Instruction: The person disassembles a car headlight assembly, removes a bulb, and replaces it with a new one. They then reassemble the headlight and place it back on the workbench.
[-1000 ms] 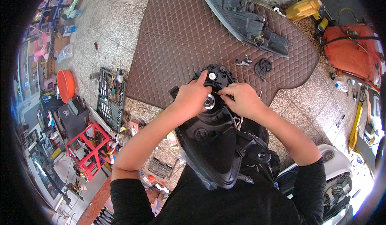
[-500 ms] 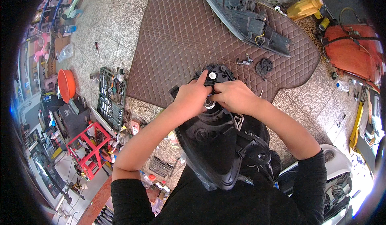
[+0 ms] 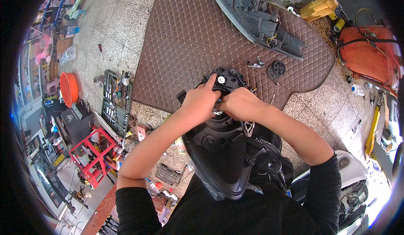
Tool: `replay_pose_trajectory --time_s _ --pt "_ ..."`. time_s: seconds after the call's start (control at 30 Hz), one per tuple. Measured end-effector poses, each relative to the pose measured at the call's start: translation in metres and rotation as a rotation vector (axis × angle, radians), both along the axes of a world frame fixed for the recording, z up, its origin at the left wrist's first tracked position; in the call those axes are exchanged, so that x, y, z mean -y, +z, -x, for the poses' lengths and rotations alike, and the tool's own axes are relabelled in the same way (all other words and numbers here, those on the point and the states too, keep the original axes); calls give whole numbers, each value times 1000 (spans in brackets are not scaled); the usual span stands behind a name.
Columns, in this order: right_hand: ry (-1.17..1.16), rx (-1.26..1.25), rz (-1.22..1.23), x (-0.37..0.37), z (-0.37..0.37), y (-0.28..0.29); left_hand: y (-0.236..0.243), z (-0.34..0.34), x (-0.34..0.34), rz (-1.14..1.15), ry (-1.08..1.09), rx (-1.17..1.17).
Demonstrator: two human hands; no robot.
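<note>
Two black headlight housings are in view: one (image 3: 223,151) rests on the person's lap and one (image 3: 256,18) lies at the far edge of the single brown quilted mat (image 3: 189,37). There is one round black cap (image 3: 276,69) on the mat, one orange basin (image 3: 69,88), one red stool (image 3: 94,155) and one open socket set (image 3: 116,102) on the floor. One yellow jerrycan (image 3: 317,8) and two bare hands, left (image 3: 198,102) and right (image 3: 240,104), complete the count.

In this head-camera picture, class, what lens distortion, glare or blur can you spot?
Head view: straight edges of the brown mat bow toward the black round rim; daylight bleaches the lower right corner by the white cover; both hands, left and right, on the black headlight housing look sharp.
</note>
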State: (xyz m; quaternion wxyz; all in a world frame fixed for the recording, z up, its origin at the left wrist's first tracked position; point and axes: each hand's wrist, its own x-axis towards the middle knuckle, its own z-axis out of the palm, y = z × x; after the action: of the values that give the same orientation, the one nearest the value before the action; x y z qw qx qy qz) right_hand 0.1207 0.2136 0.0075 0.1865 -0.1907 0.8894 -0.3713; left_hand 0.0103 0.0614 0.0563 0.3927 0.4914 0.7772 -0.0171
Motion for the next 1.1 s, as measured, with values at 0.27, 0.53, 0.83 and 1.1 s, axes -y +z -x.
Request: replay_pose_trajectory --time_s 0.27,0.53,0.83,1.1 --pt "27 68 -78 6 5 10 1 0 -1 14 5 2" --pt "-34 37 -27 10 7 5 0 0 -1 17 13 -3" --pt "-43 20 -55 10 4 1 0 2 0 2 1 -9" --pt "-112 -22 -34 16 -2 -7 0 2 0 -2 1 -3"
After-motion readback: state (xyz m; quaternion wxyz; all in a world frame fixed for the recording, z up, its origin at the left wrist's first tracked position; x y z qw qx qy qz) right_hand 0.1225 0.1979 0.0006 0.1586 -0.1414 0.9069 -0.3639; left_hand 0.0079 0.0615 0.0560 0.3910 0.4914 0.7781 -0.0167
